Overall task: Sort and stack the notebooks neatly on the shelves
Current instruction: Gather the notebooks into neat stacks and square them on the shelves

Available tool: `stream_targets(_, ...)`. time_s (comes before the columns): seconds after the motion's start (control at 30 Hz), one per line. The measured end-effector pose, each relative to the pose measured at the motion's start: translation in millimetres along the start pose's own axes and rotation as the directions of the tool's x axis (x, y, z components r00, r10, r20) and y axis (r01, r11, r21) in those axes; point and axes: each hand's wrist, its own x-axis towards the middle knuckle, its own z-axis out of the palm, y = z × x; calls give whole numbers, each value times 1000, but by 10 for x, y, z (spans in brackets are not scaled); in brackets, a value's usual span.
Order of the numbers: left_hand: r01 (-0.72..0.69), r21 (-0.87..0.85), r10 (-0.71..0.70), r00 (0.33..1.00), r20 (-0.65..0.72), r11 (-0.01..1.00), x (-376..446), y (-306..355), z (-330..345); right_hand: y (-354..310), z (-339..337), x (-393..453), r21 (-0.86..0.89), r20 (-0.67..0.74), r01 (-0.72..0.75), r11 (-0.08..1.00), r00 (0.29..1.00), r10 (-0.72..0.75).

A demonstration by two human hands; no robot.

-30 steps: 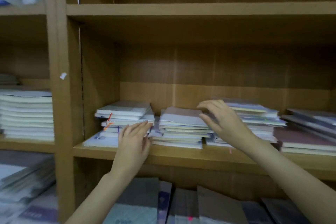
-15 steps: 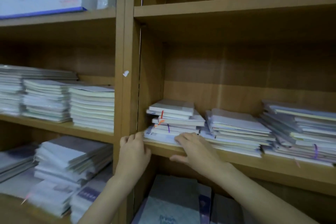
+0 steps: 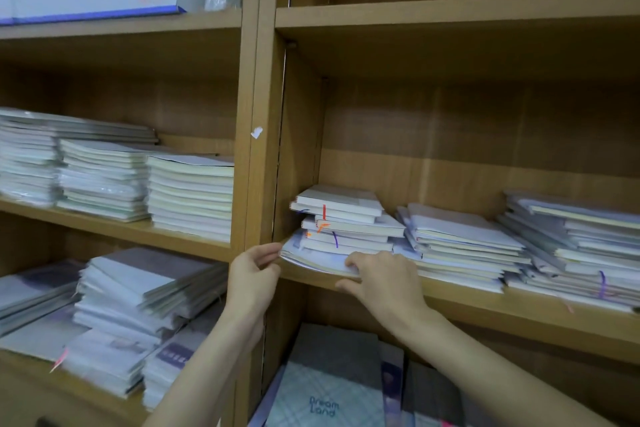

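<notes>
Three piles sit on the shelf (image 3: 450,302) in the right-hand bay, and none is square yet. The leftmost stack (image 3: 341,222), tucked against the upright divider (image 3: 263,149), has its notebooks skewed in different directions, with coloured ribbon markers poking out of the front edges. The middle stack (image 3: 457,243), at three o'clock from it, fans out toward the front, and the far stack (image 3: 571,246) beyond that is splayed too. By contrast the cream-edged piles (image 3: 190,198) in the left bay, at nine o'clock, look aligned already. I judge the job well short of finished: this whole shelf remains to be straightened, and the loose notebooks on the shelf below at six o'clock also look unsorted.

Both hands are at the bottom notebook (image 3: 311,258) of the leftmost stack, which juts over the shelf lip. The left hand (image 3: 252,277) pinches its left corner between thumb and curled fingers. The right hand (image 3: 384,279) sits at three o'clock from the left, fingers curled over the notebook's front edge and thumb tucked under the lip. The rest of the stack rises just above both hands, at about twelve o'clock.
</notes>
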Motion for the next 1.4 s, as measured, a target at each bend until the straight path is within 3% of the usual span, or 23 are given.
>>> stream_targets(0.17,178,-213,-149,978,142,961,-50,53,-94,-295,47,104,-7,12,61,998,998,-61)
stream_targets(0.23,180,-228,-147,977,153,957,-90,84,-106,-332,53,95,-21,-12,69,997,998,-69)
stream_targets(0.33,95,-123,-78,988,131,988,-139,134,-116,-275,47,65,-79,-112,113,990,986,-122)
stream_targets(0.4,-151,157,140,987,80,976,-144,173,-180,-230,67,34,-175,-196,169,970,960,-202)
stream_targets(0.43,-331,368,315,943,104,869,-132,203,-219,-211,104,12,-181,-231,189,965,946,-228)
stream_targets(0.47,-484,525,451,870,200,700,-116,220,-245,-196,153,-16,-157,-263,210,965,933,-246)
stream_targets(0.5,-595,604,512,792,331,530,-101,233,-249,-173,204,-54,-128,-282,233,964,923,-261)
stream_targets(0.6,-749,637,382,651,656,182,-32,213,-154,-42,308,-171,-70,-340,276,958,897,-283)
stream_targets(0.67,-797,600,287,591,754,65,11,185,-62,94,339,-200,-36,-351,229,973,908,-227)
stream_targets(0.77,-831,557,201,543,815,-11,87,164,21,253,353,-207,-39,-367,141,989,919,-146)
stream_targets(0.83,-824,564,197,544,816,-63,100,183,72,273,366,-207,-61,-375,130,990,916,-144)
stream_targets(0.9,-789,604,148,588,796,-116,112,200,159,257,351,-197,-89,-382,137,987,910,-161)
stream_targets(0.97,-745,664,44,662,748,-67,184,220,237,257,318,-174,-116,-388,170,979,899,-202)
stream_targets(1.03,-679,729,-102,722,685,87,288,298,262,281,279,-159,-155,-383,198,968,891,-244)
stream_targets(1.1,-614,763,-243,724,646,201,373,406,252,292,249,-161,-178,-379,215,960,886,-269)
stream_targets(1.17,-543,815,-348,738,578,203,435,476,245,282,245,-175,-177,-363,223,959,891,-274)
stream_targets(1.23,-487,853,-365,772,521,186,462,485,236,269,214,-187,-174,-321,215,961,910,-262)
stream_targets(1.33,-527,820,-298,764,572,222,383,452,214,287,190,-168,-177,-251,213,961,934,-254)
stream_targets(1.4,-536,765,-182,763,620,356,259,454,137,315,106,-94,-181,-227,200,963,944,-239)
